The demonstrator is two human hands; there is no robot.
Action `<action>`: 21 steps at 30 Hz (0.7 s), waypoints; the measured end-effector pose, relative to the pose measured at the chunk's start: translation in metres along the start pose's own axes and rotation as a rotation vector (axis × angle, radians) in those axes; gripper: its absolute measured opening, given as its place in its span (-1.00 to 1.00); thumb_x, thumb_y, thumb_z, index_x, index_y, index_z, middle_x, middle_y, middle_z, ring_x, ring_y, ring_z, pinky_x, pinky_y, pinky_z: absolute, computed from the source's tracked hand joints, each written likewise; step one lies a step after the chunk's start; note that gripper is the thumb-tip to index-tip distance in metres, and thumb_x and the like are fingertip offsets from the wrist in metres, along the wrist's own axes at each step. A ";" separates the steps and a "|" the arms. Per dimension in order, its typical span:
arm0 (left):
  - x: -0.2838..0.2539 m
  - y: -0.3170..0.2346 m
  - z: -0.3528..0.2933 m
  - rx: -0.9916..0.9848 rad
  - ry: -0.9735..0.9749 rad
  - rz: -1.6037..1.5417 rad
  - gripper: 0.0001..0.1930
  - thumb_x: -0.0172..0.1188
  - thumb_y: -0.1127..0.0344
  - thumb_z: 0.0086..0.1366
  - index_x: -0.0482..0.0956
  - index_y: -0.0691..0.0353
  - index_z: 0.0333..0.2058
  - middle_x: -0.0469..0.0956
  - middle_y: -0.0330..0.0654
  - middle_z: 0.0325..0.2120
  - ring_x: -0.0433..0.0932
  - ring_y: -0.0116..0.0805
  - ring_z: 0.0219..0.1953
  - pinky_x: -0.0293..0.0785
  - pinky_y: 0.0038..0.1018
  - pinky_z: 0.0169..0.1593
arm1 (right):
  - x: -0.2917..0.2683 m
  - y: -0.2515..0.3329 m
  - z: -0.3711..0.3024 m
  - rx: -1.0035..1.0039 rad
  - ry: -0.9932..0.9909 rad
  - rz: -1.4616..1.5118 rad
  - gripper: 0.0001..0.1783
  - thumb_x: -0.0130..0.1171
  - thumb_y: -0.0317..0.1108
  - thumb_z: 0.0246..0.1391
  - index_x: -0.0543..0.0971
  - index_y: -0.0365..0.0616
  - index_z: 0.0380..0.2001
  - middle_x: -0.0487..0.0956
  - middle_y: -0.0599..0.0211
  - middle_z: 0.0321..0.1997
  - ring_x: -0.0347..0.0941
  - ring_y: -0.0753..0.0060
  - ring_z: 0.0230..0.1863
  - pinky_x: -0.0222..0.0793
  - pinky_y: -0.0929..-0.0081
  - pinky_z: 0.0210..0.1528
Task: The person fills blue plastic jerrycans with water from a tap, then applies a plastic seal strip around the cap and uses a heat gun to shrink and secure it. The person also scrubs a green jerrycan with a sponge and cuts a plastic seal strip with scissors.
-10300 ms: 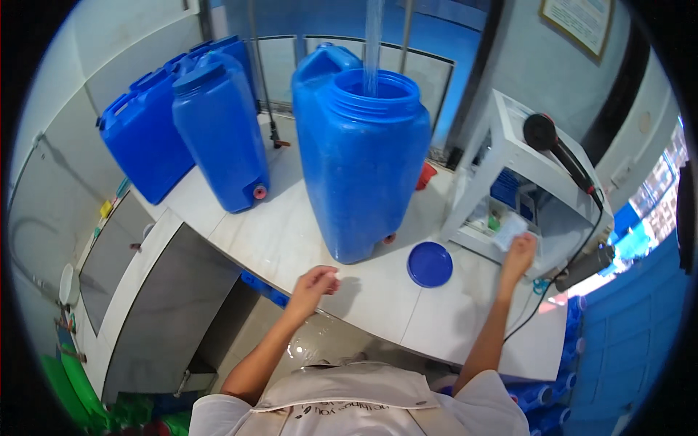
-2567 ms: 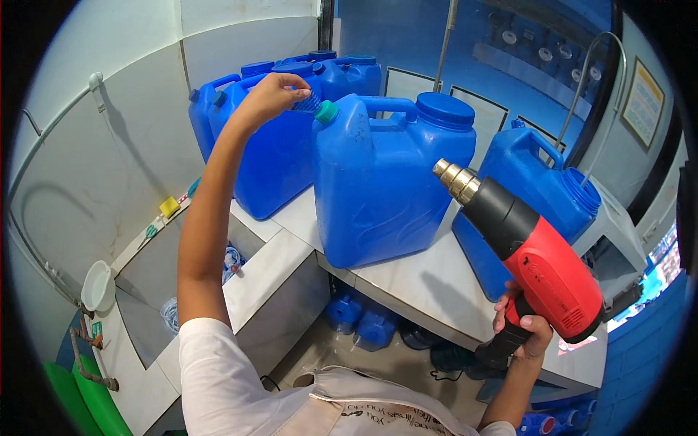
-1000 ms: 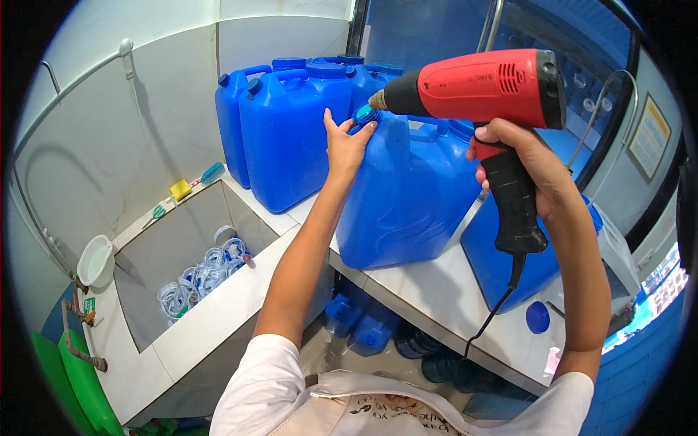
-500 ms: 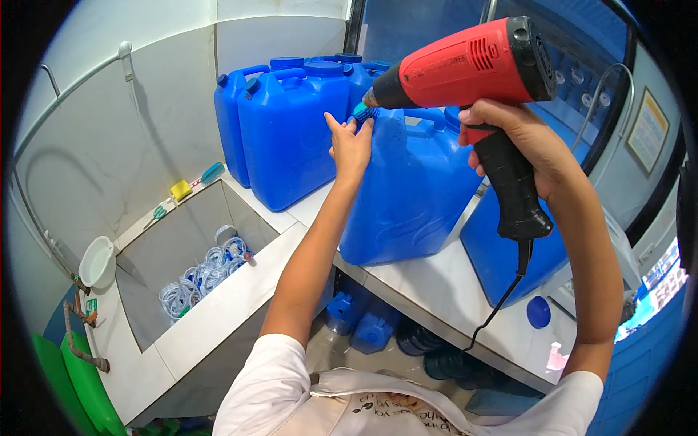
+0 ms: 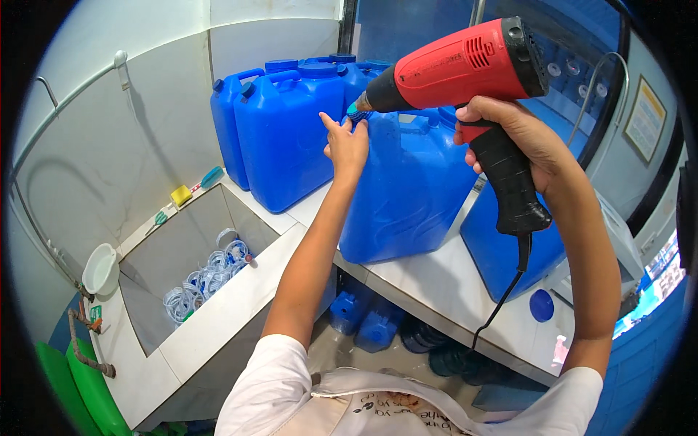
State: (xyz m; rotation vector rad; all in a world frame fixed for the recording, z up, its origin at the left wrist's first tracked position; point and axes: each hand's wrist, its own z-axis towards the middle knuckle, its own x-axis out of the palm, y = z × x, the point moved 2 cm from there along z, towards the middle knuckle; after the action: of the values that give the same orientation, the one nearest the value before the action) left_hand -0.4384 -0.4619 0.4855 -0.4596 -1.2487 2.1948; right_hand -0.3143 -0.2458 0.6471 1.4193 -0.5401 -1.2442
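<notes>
The right hand (image 5: 512, 134) grips a red-and-black heat gun (image 5: 462, 65) slanting down-left to a small teal-and-blue cap (image 5: 354, 110); the left hand (image 5: 347, 151) is nearer it, index extended, grip unclear. The blue plastic jug (image 5: 411, 189) stands upright by the white counter (image 5: 451, 299)'s front edge.

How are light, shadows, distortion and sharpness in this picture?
Head view: seams on the wall bow, corners are black; head view: glare washes out the far-right opening; head view: soft shadow on the counter before the blue container; head view: heat gun looks fairly sharp.
</notes>
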 end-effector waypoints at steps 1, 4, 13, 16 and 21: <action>-0.001 -0.001 -0.001 0.005 0.002 0.003 -0.07 0.03 0.09 0.12 -0.34 0.55 0.20 0.45 0.05 -0.03 0.18 -0.10 0.19 -0.08 -0.03 0.16 | 0.000 -0.001 0.000 0.001 0.005 0.006 -0.61 0.21 -0.19 -0.20 0.46 -0.24 -0.32 0.49 0.25 -0.52 0.46 0.51 -0.62 0.43 0.60 -0.60; -0.003 -0.003 -0.003 0.001 0.038 -0.016 -0.19 -0.07 0.11 0.14 -0.18 0.48 0.22 0.30 0.11 0.09 0.11 -0.09 0.23 -0.10 -0.02 0.17 | -0.002 -0.006 -0.002 0.001 -0.017 0.038 -0.65 0.21 -0.22 -0.16 0.46 -0.26 -0.37 0.50 0.24 -0.52 0.45 0.54 -0.65 0.43 0.61 -0.64; -0.049 0.026 -0.003 -0.155 0.045 -0.015 -0.20 -0.05 0.15 0.09 -0.16 0.32 0.25 0.21 0.11 0.15 0.06 0.02 0.23 -0.18 -0.13 0.23 | -0.001 -0.027 -0.011 0.043 0.021 0.110 -0.65 0.23 -0.21 -0.21 0.46 -0.23 -0.39 0.47 0.28 -0.53 0.44 0.51 -0.63 0.42 0.61 -0.60; -0.064 0.034 -0.006 -0.133 -0.011 -0.254 -0.26 -0.07 0.19 0.10 -0.08 0.31 0.24 0.26 0.07 0.12 0.10 -0.05 0.22 -0.21 -0.18 0.25 | -0.002 -0.025 -0.007 -0.003 0.037 0.101 -0.64 0.22 -0.20 -0.20 0.47 -0.24 -0.38 0.46 0.28 -0.53 0.44 0.49 -0.62 0.43 0.60 -0.58; -0.069 0.011 -0.013 -0.055 -0.105 -0.510 -0.34 -0.04 0.29 0.18 -0.04 0.35 0.22 0.09 0.19 0.17 0.11 -0.10 0.21 -0.03 -0.38 0.24 | -0.004 -0.018 0.001 -0.079 0.018 0.118 -0.62 0.20 -0.18 -0.18 0.49 -0.26 -0.35 0.46 0.26 -0.50 0.45 0.48 -0.61 0.43 0.60 -0.56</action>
State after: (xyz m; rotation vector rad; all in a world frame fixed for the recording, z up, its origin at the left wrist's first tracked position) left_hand -0.3802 -0.5006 0.4706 -0.0328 -1.3115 1.7712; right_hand -0.3219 -0.2375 0.6327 1.3126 -0.5483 -1.1458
